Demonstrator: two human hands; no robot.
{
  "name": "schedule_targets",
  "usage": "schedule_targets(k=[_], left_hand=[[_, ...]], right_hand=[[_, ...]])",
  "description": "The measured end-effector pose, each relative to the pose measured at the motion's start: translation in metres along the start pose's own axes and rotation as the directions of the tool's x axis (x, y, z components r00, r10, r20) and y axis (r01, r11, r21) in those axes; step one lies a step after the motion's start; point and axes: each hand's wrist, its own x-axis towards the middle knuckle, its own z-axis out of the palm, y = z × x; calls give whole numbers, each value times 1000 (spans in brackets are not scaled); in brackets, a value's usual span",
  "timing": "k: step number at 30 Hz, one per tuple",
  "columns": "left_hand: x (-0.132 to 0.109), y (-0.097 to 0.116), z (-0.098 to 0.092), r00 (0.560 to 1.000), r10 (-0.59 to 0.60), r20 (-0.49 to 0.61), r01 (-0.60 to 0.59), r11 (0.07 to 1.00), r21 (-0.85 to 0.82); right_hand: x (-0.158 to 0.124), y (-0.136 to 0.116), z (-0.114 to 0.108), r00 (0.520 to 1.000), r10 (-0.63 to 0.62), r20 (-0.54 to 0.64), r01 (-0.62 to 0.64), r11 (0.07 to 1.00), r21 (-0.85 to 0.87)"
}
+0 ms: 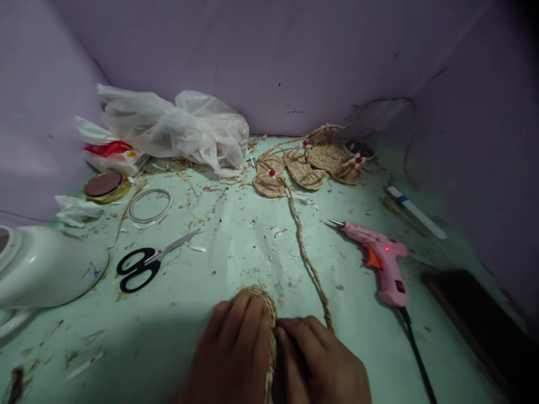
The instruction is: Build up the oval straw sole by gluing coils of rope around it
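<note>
A flat piece of coiled straw braid (272, 314) lies at the bottom centre, mostly covered by my hands. My left hand (238, 348) presses on its left part with the fingers together. Against its right edge my right hand (318, 359) is closed, thumb and forefinger at the braid's rim. A twisted straw cord (309, 264) runs from the woven pieces at the back down to my right hand. The fingertips partly hide where it meets the coil.
Woven straw pieces with red beads (269, 177) lie at the back. Black scissors (149, 264), a clear ring (150, 206) and a white jug (54, 266) are left. A pink glue gun (387, 258), white stick (416, 212) and dark flat object (475, 325) are right. Plastic bags (181, 126) stand back left.
</note>
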Motion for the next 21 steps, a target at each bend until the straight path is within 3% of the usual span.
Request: schedule_targets(k=[4,7,9,11,13,16,18,21], left_hand=[[4,1,-4,998,-65,4,65,992,-106],[9,-6,-11,980,-149,132,173,966,-194],[13,-14,-18,959,-178,220,231,940,-249],[18,-22,-22,956,-166,241,237,923,-303],[23,-29,-25,951,-157,267,246,906,-345],[29,-34,-26,939,-147,311,267,882,-388],[32,-35,-27,928,-157,338,291,870,-398],[34,-35,-28,922,-167,349,306,867,-394]], right_hand=[[-1,-1,-1,1000,-2,18,2,1000,-9],[3,-3,-4,999,-30,18,32,996,-83],[6,-4,-9,991,-107,-79,96,986,-134],[4,-5,-18,959,-188,-213,158,976,-149],[-3,-5,-28,951,-173,-256,149,983,-112],[-19,-7,-40,999,24,-25,-25,998,-58],[-29,-12,-41,982,112,154,-98,990,-98],[-35,-23,-34,959,158,236,-122,980,-158]])
